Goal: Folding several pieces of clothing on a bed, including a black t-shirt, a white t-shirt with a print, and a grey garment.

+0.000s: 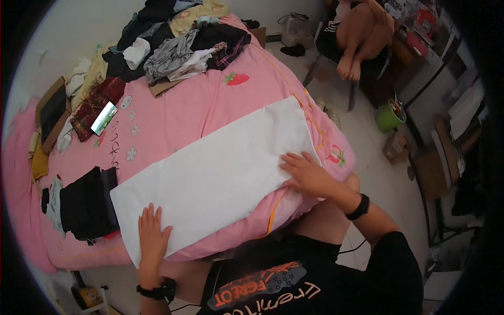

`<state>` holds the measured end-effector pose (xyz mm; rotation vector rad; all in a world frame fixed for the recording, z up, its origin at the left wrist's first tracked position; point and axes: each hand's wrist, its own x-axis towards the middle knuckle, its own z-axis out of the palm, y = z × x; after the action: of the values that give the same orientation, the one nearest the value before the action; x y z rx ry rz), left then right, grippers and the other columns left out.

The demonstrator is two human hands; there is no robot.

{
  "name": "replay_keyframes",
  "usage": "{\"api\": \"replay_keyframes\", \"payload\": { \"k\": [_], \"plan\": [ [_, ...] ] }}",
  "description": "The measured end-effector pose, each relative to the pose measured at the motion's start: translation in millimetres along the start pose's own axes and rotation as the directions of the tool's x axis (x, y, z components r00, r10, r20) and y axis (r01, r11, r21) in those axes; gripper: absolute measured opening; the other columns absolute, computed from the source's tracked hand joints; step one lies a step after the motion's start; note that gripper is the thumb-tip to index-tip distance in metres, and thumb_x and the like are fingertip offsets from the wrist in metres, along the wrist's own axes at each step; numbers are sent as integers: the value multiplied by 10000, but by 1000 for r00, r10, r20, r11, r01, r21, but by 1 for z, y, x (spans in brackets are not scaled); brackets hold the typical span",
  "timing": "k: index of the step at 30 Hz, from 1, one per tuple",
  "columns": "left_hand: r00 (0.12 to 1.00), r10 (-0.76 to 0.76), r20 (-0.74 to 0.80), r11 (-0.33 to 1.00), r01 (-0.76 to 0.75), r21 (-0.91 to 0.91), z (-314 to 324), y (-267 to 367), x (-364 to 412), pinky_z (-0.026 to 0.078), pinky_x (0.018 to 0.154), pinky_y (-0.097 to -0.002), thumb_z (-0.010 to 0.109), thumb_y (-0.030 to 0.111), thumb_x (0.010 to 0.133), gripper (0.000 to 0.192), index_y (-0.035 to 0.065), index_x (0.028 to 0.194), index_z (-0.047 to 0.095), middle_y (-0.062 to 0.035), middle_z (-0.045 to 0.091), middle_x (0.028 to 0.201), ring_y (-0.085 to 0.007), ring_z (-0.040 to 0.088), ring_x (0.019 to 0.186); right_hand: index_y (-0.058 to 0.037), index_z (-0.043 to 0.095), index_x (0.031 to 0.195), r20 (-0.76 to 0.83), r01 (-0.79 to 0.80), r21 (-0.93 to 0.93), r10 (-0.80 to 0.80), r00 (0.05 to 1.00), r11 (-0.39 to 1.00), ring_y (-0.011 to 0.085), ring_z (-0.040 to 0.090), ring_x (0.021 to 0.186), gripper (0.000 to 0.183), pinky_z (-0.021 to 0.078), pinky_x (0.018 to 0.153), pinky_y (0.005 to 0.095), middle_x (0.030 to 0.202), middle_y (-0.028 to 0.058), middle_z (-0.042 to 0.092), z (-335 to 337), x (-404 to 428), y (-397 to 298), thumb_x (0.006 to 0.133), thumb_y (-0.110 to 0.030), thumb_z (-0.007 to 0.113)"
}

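A long white cloth (212, 169) lies spread flat across the near side of a bed with a pink patterned cover (173, 130). My left hand (153, 236) rests palm down on the cloth's near left end, fingers apart. Near the right end, my right hand (305, 175) presses flat on it with its fingers spread. Neither hand grips anything. Just beyond the left end lies a stack of folded black clothing (84, 204), with a light grey-green garment (56, 204) beside it.
Heaped clothes (173, 51) cover the bed's far end. A phone (104, 118) lies on dark red cloth (94, 102), near an open cardboard box (53, 114). Another person (358, 35) sits on a chair at upper right. A green bin (390, 116) stands on the floor.
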<state>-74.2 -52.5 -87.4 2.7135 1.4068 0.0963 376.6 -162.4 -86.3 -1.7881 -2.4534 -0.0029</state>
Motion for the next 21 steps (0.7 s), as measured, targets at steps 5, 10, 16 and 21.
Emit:
{"api": "replay_keyframes", "payload": {
  "k": [5,10,16,21],
  "plan": [
    [967,-48,-249,999,47,-9,-16,-88,28,266,1028,-416,620,142,776,540,-28,1245,412,-207,400,1302,-357,344,1230,-10,497,1198,-79,-357,731,593,801,581,283,501,1101,466,414,896,344,1236,148,499,-23,30,104,829,-279,589],
    [989,-127,-75,981,114,-156,-19,-140,84,292,1014,-380,648,199,765,571,-25,1239,421,-218,417,1284,-341,369,1216,19,379,1295,57,-361,875,673,737,322,251,494,1091,597,407,899,326,1211,204,488,-12,89,150,816,-244,619],
    [930,-77,359,940,188,-284,-33,-156,126,407,889,-356,688,265,715,529,-18,1125,509,-206,537,1133,-332,518,1047,19,448,1223,424,-542,837,543,725,70,209,527,1017,539,435,851,335,1125,126,543,-4,106,162,790,-222,660],
    [790,-45,611,987,129,-93,-39,-165,137,445,765,-370,686,290,688,415,-20,950,596,-224,594,934,-349,570,876,18,545,1075,521,-536,839,420,743,-92,165,606,789,393,514,694,309,924,81,616,-7,97,161,750,-142,697]
  ]
}}
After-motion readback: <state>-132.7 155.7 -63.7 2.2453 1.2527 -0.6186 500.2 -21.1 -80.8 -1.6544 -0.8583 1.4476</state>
